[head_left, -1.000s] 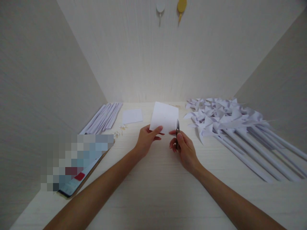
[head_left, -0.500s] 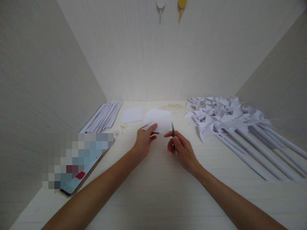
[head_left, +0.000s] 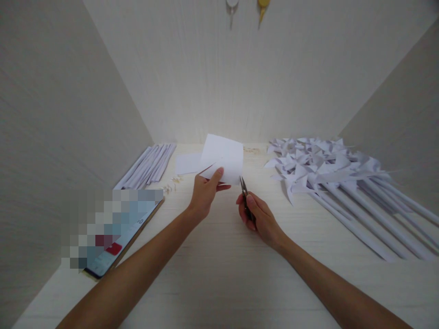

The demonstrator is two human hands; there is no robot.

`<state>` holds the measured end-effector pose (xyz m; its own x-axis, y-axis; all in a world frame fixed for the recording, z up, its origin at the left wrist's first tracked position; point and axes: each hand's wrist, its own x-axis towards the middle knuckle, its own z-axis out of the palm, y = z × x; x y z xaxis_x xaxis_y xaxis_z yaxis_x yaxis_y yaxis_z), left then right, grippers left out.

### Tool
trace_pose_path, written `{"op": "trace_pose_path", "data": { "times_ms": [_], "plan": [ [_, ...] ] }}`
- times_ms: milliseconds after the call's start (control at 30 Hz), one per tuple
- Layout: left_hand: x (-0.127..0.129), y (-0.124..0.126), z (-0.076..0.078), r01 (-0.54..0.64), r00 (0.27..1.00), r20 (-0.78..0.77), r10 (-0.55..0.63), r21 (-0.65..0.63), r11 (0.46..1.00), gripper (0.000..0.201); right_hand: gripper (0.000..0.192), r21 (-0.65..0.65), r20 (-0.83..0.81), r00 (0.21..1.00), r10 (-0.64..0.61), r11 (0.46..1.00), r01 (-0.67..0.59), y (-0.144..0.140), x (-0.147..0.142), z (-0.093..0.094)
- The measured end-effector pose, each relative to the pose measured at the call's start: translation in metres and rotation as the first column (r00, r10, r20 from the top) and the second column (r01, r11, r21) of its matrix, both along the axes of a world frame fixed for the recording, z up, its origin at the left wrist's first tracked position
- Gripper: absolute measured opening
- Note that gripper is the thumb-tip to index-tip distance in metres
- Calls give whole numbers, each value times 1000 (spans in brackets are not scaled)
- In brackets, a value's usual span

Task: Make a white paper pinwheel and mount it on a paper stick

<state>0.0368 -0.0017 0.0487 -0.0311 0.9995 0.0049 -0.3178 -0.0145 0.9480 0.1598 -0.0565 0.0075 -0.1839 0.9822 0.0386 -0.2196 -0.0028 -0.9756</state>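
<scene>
A white square of paper (head_left: pixel 222 153) is pinched by my left hand (head_left: pixel 204 194), thumb on top near the lower edge. One slit runs into the sheet from its lower left corner. My right hand (head_left: pixel 259 212) is closed around small dark thread snips (head_left: pixel 245 196), their narrow blades pointing up and slightly apart. The blade tips are close to the paper's lower right corner; whether they touch it I cannot tell. Behind the held sheet, partly covered, lies another white paper square or stack (head_left: pixel 187 164) on the table.
Paper pinwheels (head_left: pixel 308 160) on rolled white sticks (head_left: pixel 363 205) are heaped at the right. More rolled paper sticks (head_left: pixel 147 167) lie at the back left, near small pale bits (head_left: pixel 174 182). A partly blurred phone (head_left: pixel 120 242) leans at the left. Two hooks (head_left: pixel 262 11) are on the wall.
My left hand has raised and tilted the paper up. The snips in my right hand have turned toward its lower right corner, and their blades now show apart.
</scene>
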Motion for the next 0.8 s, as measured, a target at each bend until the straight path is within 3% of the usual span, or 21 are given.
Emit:
{"op": "trace_pose_path", "data": {
  "times_ms": [200, 800],
  "plan": [
    [-1, 2, 0, -13, 1000, 7, 13, -17, 1000, 25, 32, -36, 3, 999, -44, 998, 45, 1, -1, 0],
    [-1, 1, 0, 37, 995, -92, -38, -21, 999, 21, 34, -24, 56, 998, -12, 1000, 14, 0, -2, 0]
  ]
}}
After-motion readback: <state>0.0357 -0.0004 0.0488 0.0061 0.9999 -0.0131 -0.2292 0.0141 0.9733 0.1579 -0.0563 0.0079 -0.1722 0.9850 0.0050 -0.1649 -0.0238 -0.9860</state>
